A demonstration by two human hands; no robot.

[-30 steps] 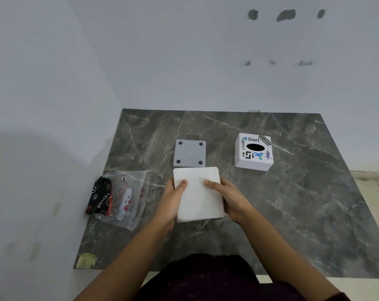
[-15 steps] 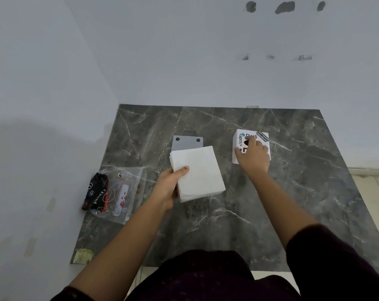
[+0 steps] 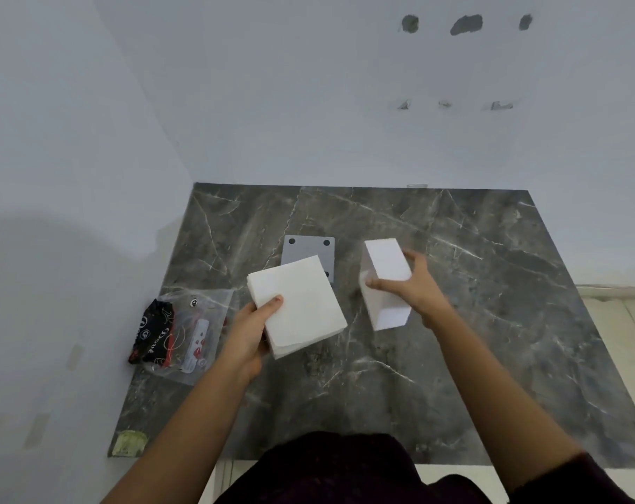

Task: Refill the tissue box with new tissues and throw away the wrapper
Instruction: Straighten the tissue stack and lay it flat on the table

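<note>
My left hand (image 3: pixel 252 327) grips a white stack of tissues (image 3: pixel 301 303) by its near left corner, thumb on top, holding it above the dark marble table (image 3: pixel 454 358). My right hand (image 3: pixel 416 289) grips the white tissue box (image 3: pixel 385 281) from its right side and holds it off the table, tilted so only plain white faces show; its printed top is hidden. The grey base plate (image 3: pixel 310 249) with black feet lies flat behind the tissues, partly covered by them. The clear plastic wrapper (image 3: pixel 196 329) lies at the table's left edge.
A black packet with red print (image 3: pixel 150 331) lies on the wrapper at the left edge. White walls close the table on the left and at the back. A small greenish sticker (image 3: pixel 128 441) marks the near left corner. Light floor tiles (image 3: pixel 621 314) show at the right.
My right hand left the tissue stack, reached to the box at the right, gripped it, and has lifted and tilted it toward the middle. My left hand keeps the stack raised.
</note>
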